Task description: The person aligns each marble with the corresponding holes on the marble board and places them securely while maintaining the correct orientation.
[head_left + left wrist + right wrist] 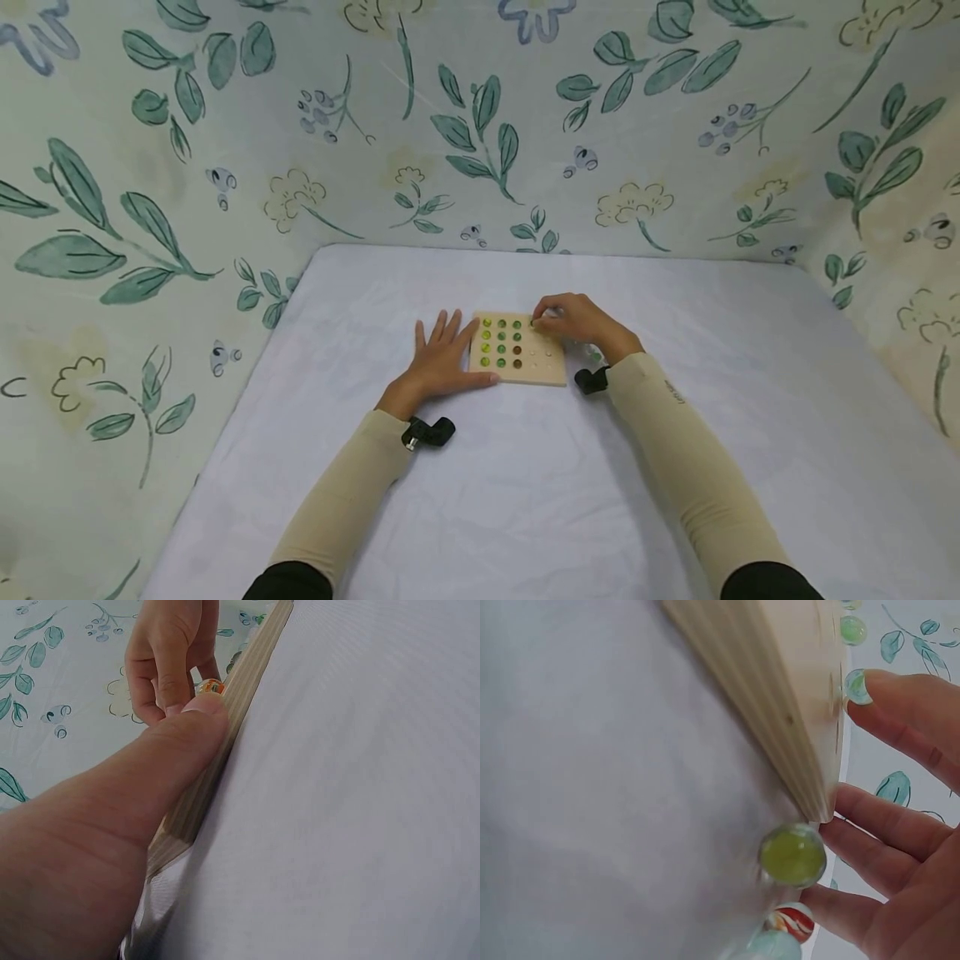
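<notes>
A pale wooden board [550, 372] with rows of round hollows lies flat on the table. Yellow-green, green and brown marbles [502, 337] fill its left columns; several hollows at the near right hold none. My left hand [438, 367] rests at the board's left side, fingers spread, its thumb [187, 739] along the near edge. Over the far right part, the thumb and forefinger of my right hand [573, 321] pinch a clear marble with a greenish swirl [857, 687] at the board's surface. The other fingers of that hand extend past the board's right edge.
Loose marbles lie on the white cloth [510, 483] just right of the board, partly under my right hand: a yellow-green one [793, 856], a red-and-white one [792, 921] and a pale one [774, 946]. A leaf-patterned backdrop [420, 167] rises behind the table.
</notes>
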`<state>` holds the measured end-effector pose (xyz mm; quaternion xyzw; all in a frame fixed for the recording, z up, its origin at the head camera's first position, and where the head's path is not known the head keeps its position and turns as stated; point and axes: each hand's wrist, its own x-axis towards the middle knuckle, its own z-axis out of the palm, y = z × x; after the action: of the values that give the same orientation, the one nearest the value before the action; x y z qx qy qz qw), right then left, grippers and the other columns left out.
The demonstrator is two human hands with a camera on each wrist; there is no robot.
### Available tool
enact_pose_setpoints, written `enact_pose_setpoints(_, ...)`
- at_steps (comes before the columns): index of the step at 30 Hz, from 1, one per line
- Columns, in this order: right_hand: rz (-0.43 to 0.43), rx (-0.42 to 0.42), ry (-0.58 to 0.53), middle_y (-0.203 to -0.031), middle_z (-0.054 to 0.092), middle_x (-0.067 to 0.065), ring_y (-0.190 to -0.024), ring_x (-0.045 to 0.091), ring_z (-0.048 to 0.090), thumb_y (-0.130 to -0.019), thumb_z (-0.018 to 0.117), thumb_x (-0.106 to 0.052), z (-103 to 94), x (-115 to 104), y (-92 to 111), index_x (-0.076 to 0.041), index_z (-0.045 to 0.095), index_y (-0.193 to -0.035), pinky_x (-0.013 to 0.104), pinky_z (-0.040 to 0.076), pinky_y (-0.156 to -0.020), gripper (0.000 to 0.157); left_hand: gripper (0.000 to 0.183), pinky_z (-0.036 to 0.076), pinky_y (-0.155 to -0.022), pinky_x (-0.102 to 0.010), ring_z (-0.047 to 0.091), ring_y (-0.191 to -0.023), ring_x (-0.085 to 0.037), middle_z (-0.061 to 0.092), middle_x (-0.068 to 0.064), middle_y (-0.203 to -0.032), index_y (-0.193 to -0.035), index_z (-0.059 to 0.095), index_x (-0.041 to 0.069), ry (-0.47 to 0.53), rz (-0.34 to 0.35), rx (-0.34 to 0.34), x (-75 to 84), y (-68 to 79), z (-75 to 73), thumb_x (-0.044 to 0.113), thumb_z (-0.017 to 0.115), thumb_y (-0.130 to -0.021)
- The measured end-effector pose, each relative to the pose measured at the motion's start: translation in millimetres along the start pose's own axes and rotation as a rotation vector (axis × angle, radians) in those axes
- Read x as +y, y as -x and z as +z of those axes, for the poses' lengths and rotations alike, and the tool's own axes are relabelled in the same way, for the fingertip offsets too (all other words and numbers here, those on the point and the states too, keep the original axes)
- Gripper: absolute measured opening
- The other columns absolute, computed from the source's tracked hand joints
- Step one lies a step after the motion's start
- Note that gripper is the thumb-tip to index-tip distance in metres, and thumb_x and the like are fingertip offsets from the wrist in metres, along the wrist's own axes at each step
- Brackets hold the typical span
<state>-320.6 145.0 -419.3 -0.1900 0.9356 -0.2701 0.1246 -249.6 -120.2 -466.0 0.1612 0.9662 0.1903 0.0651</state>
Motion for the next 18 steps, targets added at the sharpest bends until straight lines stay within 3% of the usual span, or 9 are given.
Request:
enact_pose_setpoints(11, 0.064, -0.013, -0.035, -0.120, 0.060, 0.006, -0.102, 0.026, 0.048, -0.093, 0.064, -0.034, 1.9, -2.2, 2.2, -0.021, 0.068, -0.103, 0.040, 0.042, -0.081, 0.017, 0.111, -0.017, -0.111, -0.057, -0.013, -0.147, -0.027, -0.002, -0.007, -0.162, -0.157, 0.010, 0.026, -0.010, -0.014, -0.016, 1.5, 0.8, -1.2, 0.084, 0.053, -0.071)
enact_pose_setpoints(18, 0.088, -0.011, -0.034, -0.122, 0.059, 0.005, -0.106, 0.027, 0.047, -0.093, 0.063, -0.036, 1.2, -3.4, 4.1, -0.022, 0.068, -0.103, 0.045, 0.040, -0.090, 0.018, 0.112, -0.016, -0.111, -0.057, -0.012, -0.147, -0.028, -0.001, -0.008, -0.162, -0.157, 0.010, 0.026, -0.017, -0.013, -0.020, 2.0, 0.7, -1.8, 0.085, 0.052, -0.071)
